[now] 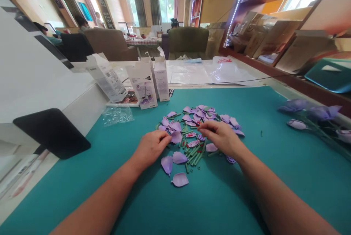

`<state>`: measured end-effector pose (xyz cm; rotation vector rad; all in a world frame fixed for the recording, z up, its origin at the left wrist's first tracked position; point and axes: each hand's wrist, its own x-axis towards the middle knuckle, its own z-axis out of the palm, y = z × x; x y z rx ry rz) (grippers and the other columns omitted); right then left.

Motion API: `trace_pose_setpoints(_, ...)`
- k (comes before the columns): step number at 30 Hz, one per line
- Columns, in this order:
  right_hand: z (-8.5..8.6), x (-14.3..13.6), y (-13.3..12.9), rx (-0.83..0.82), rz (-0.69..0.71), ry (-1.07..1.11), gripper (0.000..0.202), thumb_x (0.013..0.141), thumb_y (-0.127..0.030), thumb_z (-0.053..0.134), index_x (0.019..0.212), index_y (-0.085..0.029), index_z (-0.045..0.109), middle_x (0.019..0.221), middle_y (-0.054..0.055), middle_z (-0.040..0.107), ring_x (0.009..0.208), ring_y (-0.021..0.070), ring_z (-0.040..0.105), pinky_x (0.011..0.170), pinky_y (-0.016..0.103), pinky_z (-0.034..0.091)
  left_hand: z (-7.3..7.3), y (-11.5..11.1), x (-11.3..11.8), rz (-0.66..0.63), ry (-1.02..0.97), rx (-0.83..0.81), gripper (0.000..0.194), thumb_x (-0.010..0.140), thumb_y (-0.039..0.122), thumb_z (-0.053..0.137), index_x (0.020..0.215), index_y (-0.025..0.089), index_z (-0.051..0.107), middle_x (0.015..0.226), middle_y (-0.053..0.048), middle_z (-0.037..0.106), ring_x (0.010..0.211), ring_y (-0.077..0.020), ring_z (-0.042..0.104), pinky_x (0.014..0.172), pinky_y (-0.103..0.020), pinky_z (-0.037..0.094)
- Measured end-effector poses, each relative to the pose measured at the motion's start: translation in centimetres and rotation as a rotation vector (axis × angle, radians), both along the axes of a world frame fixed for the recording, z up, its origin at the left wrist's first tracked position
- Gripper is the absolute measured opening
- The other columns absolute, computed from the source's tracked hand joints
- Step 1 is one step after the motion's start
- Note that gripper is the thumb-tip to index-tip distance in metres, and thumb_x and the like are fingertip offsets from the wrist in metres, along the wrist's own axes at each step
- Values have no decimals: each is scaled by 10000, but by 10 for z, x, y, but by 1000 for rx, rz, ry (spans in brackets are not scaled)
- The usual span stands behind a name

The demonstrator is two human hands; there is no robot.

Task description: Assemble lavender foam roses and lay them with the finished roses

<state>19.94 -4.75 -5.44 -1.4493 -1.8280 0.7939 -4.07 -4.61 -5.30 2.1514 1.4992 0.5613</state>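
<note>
My left hand [152, 146] pinches a light purple petal piece [176, 137] between thumb and fingertips, at the left of a loose heap of flower parts. My right hand [221, 136] hovers over the heap's right side with thumb and fingertips pressed together. What they hold, if anything, is too small to make out. Green stem tubes [195, 156] lie in a bundle between the hands. Three separate petals lie nearest me, one of them a broad petal [180, 179]. More purple petals [201, 112] are piled behind, and a round purple disc [230, 159] is partly under my right wrist.
A teal mat [131, 198] covers the table. Open printed boxes [144, 86] stand at the back left beside crumpled clear plastic [117, 115]. A black tablet-like panel [52, 132] stands left. Assembled purple flowers [323, 112] lie right. Chairs and other people are beyond.
</note>
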Motion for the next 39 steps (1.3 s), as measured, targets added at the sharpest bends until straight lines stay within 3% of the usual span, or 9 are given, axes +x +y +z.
trace_pose_setpoints(4, -7, -14, -6, 114, 159, -237, 178, 840, -200, 524, 864, -215, 700, 844, 41, 705, 772, 174, 630, 674, 281, 448, -6, 1, 0, -35, 121, 7, 305, 869, 379, 479, 671, 195, 620, 738, -15, 652, 693, -171, 573, 607, -262, 346)
trace_pose_setpoints(10, -14, 2, 6, 228, -15, -422, 200, 862, -199, 508, 888, -224, 705, 932, 56, 708, 838, 200, 639, 712, 301, 464, -8, 0, -1, -62, 194, 11, 280, 888, 369, 480, 730, 206, 644, 807, -22, 683, 749, -182, 601, 628, -271, 343)
trace_pose_setpoints(12, -14, 7, 9, 224, -14, -438, 204, 858, -188, 505, 880, -221, 705, 922, 57, 705, 834, 198, 633, 708, 300, 461, -7, 0, -1, -50, 176, 10, 245, 883, 355, 486, 774, 215, 656, 849, -20, 697, 774, -183, 610, 644, -272, 353)
trace_pose_setpoints(18, -3, -4, -4, 105, 327, -538, 158, 821, -136, 570, 871, -209, 701, 863, 48, 672, 831, 186, 605, 694, 274, 426, -2, -2, 0, -1, 89, 40, 258, 883, 349, 468, 771, 206, 651, 818, -17, 687, 750, -175, 603, 647, -270, 367)
trace_pose_setpoints(28, -3, -11, -11, 211, 364, -806, 164, 780, -55, 555, 826, -179, 652, 825, 55, 616, 800, 190, 540, 618, 269, 343, 0, -9, 6, -55, -62, 43, 282, 871, 357, 444, 738, 201, 637, 761, -15, 663, 709, -168, 582, 639, -266, 386)
trace_pose_setpoints(32, -5, -12, -10, 258, 352, -798, 115, 779, -83, 551, 783, -176, 620, 817, 55, 620, 783, 184, 533, 618, 266, 339, -1, -10, 7, -72, -54, 38, 267, 877, 335, 452, 726, 201, 627, 740, -12, 657, 696, -165, 582, 630, -261, 391)
trace_pose_setpoints(35, -4, -13, -11, 210, 288, -659, 99, 774, -99, 543, 791, -184, 591, 790, 37, 622, 727, 159, 528, 613, 253, 332, -2, -11, 7, -91, -74, 54, 245, 881, 306, 455, 757, 202, 640, 763, -15, 668, 724, -169, 596, 664, -266, 414)
trace_pose_setpoints(39, 3, -18, -15, 89, 240, -466, 73, 819, -151, 495, 814, -191, 557, 710, 0, 609, 609, 122, 485, 564, 233, 301, -3, -14, 10, -136, -213, 55, 226, 877, 287, 474, 954, 202, 670, 928, -39, 703, 850, -183, 629, 775, -285, 458)
